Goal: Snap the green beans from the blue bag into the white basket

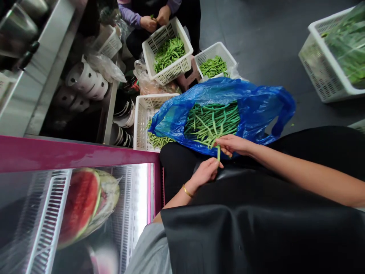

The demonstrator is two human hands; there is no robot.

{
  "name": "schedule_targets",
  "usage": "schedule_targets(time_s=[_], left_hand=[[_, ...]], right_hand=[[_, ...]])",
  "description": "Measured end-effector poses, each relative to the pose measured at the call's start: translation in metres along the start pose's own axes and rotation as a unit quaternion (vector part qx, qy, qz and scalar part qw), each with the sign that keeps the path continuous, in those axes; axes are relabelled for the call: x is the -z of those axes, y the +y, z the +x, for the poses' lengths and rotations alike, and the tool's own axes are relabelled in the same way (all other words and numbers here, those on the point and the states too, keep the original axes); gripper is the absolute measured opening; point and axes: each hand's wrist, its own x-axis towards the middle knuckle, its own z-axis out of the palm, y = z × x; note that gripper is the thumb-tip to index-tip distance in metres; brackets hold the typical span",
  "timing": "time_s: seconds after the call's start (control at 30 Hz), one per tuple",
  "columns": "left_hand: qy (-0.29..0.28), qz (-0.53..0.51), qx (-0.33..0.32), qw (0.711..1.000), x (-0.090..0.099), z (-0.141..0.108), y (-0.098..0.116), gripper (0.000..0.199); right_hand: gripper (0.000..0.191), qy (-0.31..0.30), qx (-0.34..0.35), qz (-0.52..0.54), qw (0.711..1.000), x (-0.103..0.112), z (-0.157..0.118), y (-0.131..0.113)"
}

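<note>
My right hand (232,144) is closed on a bunch of long green beans (209,135) at the near edge of a blue plastic bag (253,102). The bunch fans out over more long beans (228,114) lying in the bag. Just below, my left hand (207,170), with a gold bracelet at the wrist, pinches the lower end of a bean (218,153) that runs up to my right hand. The bag rests by my knees, against a white basket (140,121) with some cut beans (159,140) in it.
Across from me a person's hands (156,21) work over a white basket (173,72) of bean pieces. Another bean basket (218,49) stands beside it. A basket of bagged greens (325,72) is at far right. A fridge with cut watermelon (81,201) sits at lower left.
</note>
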Motion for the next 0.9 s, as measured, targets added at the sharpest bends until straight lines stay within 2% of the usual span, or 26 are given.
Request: schedule_targets(time_s=[0.07,0.17,0.27,0.33,0.4,0.53,0.63,0.7,0.83,0.9], left_hand=[[-0.031,-0.014,0.026,0.999,0.000,-0.001,-0.003,0.044],[-0.014,-0.082,0.049,0.995,0.001,0.010,-0.005,0.046],[0.024,-0.134,0.008,0.991,0.003,0.024,-0.001,0.040],[0.075,-0.151,-0.034,0.985,0.005,0.031,0.002,0.033],[0.149,-0.150,-0.051,0.976,0.009,0.038,0.005,0.025],[0.300,-0.171,-0.023,0.938,0.021,0.063,0.010,0.017],[0.362,-0.214,-0.035,0.906,0.030,0.079,0.021,0.016],[0.350,-0.200,-0.062,0.913,0.030,0.083,0.027,0.013],[0.220,-0.062,-0.055,0.972,0.017,0.075,0.027,0.016],[0.196,0.009,-0.060,0.979,0.012,0.069,0.023,0.021]], right_hand=[[0.032,-0.005,0.008,0.061,0.998,-0.008,0.009,0.000],[0.027,0.047,0.018,0.104,0.993,-0.012,0.019,-0.006],[0.024,0.085,0.032,0.102,0.991,-0.003,0.023,-0.017],[0.027,0.084,0.045,0.099,0.991,0.003,0.022,-0.021],[0.030,0.085,0.071,0.079,0.991,0.002,0.019,-0.021],[0.029,0.086,0.160,-0.032,0.983,-0.016,0.011,-0.009],[0.032,0.071,0.166,-0.044,0.983,-0.023,0.009,-0.004],[0.036,0.050,0.128,-0.029,0.990,-0.019,0.011,-0.005],[0.037,0.016,0.080,0.003,0.997,-0.006,0.017,-0.005],[0.036,0.025,0.071,0.040,0.996,-0.004,0.018,0.000]])
